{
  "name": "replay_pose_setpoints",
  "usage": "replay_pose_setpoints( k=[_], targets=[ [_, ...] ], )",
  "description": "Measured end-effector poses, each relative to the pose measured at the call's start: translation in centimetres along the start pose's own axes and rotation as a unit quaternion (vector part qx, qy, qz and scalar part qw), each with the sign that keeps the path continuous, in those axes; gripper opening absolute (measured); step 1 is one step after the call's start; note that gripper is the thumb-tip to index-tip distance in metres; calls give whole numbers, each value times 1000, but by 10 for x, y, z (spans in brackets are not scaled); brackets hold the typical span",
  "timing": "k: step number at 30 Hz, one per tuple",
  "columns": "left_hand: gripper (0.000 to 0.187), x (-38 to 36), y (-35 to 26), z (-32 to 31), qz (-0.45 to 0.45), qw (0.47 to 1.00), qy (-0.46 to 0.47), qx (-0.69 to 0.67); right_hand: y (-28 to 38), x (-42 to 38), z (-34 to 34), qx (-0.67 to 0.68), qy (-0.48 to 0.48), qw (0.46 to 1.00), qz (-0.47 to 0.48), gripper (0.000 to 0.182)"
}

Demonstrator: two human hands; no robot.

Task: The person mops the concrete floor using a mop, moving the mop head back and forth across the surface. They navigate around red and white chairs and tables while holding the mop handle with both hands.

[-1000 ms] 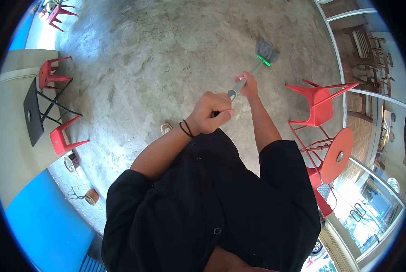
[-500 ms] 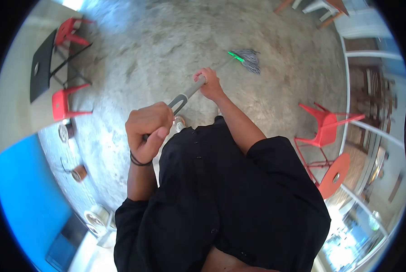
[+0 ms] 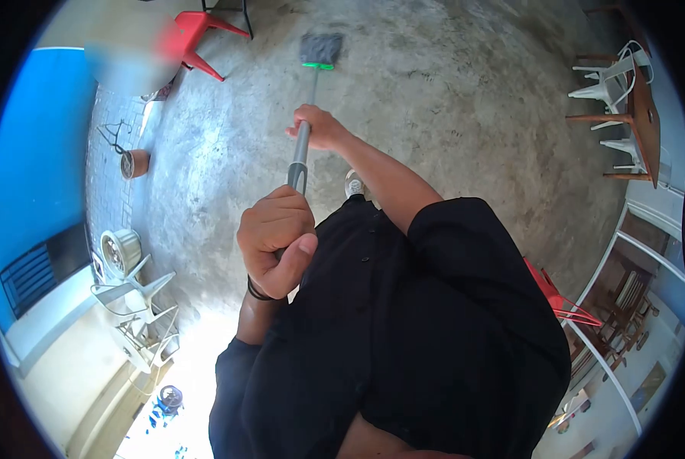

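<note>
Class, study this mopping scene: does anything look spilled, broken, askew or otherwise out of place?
Nothing stands out. Both hands, left and right, grip the mop, its head flat on the concrete floor. No spill or damage shows, and the red chair stands upright.

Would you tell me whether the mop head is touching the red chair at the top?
Apart. The head view shows bare concrete floor between the mop head and the red chair.

No readable text, label, brand, number or sign is showing anywhere: nothing legible is appearing on the mop [image 3: 304, 115], the black shirt [image 3: 404, 336], the chairs or the walls.
</note>
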State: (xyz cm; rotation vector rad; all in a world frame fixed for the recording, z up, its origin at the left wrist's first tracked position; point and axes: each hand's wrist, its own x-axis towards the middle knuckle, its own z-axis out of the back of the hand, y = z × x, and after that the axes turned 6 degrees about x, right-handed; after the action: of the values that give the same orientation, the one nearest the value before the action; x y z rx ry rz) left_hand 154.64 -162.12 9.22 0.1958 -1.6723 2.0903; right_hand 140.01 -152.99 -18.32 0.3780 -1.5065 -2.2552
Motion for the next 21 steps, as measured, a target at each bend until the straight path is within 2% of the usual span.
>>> replay_pose_setpoints(
  k=[5, 9, 15, 21],
  targets=[
    [24, -15, -14, -6, -39, 999, 8, -37, 18, -26, -12, -17, 93, 995, 19, 37],
    [25, -21, -31, -40, -86, 992, 48, -74, 22, -71, 25, -54, 109, 993, -2, 42],
    [26, -23, -65, -136, -130, 967, 151, -156, -23, -194, 107, -65, -11, 998, 11, 38],
    [28, -37, -76, -248, -113, 929, 259, -239, -79, -352, 192, -100, -179, 975, -91, 34]
  ],
)
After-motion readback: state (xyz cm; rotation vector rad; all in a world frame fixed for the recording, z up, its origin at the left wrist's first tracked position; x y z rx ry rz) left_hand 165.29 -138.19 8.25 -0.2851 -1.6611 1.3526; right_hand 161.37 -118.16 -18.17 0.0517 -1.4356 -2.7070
